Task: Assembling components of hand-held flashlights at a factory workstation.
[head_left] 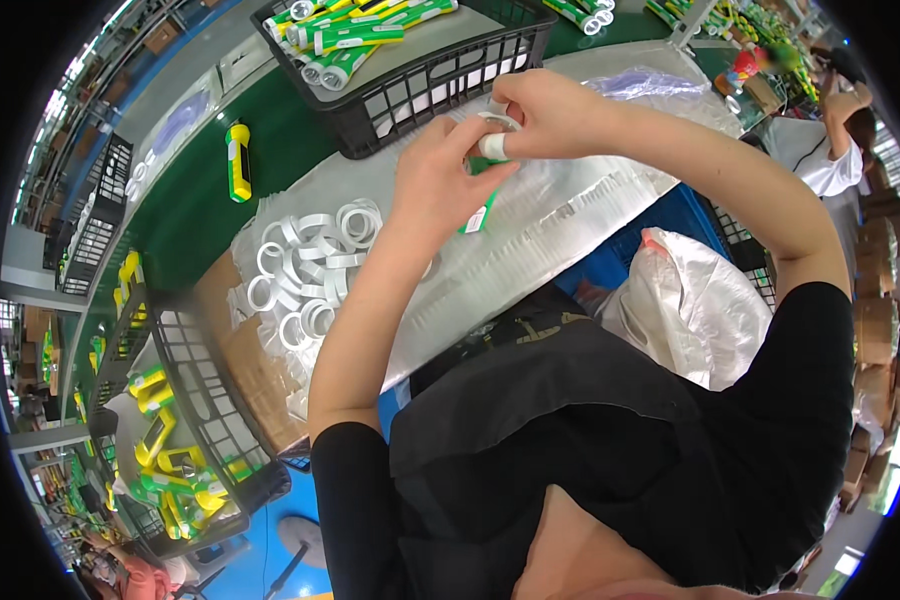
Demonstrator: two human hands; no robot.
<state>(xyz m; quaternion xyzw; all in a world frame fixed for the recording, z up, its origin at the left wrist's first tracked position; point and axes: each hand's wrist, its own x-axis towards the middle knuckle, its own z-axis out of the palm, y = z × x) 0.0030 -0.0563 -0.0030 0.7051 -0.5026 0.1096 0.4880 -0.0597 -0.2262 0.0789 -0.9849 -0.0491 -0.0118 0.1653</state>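
Both hands are up at the far side of the surface (270, 170), meeting right over the clear plastic sheet (560, 215) spread across it. The left hand (448, 175) is closed around a green-and-white torch-shaped plastic body (480, 212); its lower end pokes out below the palm, so the long axis runs roughly from the wrist side up toward the fingertips, tilted a little to the right. The upper end is hidden inside the grip.

The right hand (550, 112) comes in from the right, fingers curled and pinched on a white plastic ring (494, 146) held right at the top of that body, touching the left fingertips. Whether the ring is already seated on the body or only pressed against it, I cannot tell; the fingers cover the joint. So the ring lies between the two hands, the right hand above it and the left below.

The loose heap of white plastic rings (310, 265) lies to the lower left of the hands, nearer the left forearm, well apart from the right. Beyond the hands stands a black mesh crate (410, 95) holding green-and-white torches (355, 35), just past the fingertips. A single yellow-and-green torch (237, 160) lies alone on the green mat, far left.
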